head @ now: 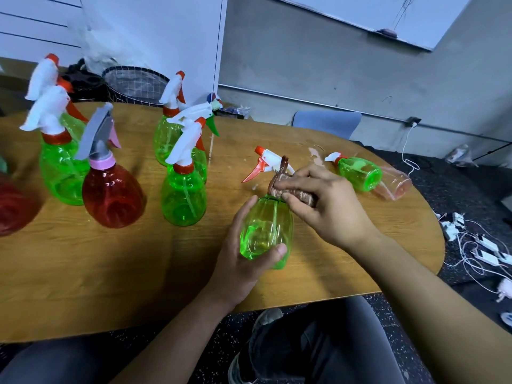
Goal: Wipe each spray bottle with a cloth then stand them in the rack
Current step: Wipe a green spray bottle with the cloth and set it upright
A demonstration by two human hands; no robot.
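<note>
- Currently, left hand (238, 261) grips green bottle (266, 231), tilted above table (110, 261).
- Right hand (329, 206) pinches brown cloth (288, 191) against its neck.
- 2 bottles (371, 176) lie beyond.

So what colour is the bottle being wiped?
Clear green bottle, with a red-and-white sprayer; head view.

1 wide-angle view from the wearer's head looks forward and steeply down across the wooden bench (116, 261). It sits close: both forearms enter from 5 and 6 o'clock, the knees fill the bottom edge, and the wall rises toward 12 o'clock, its lines bowed.
</note>
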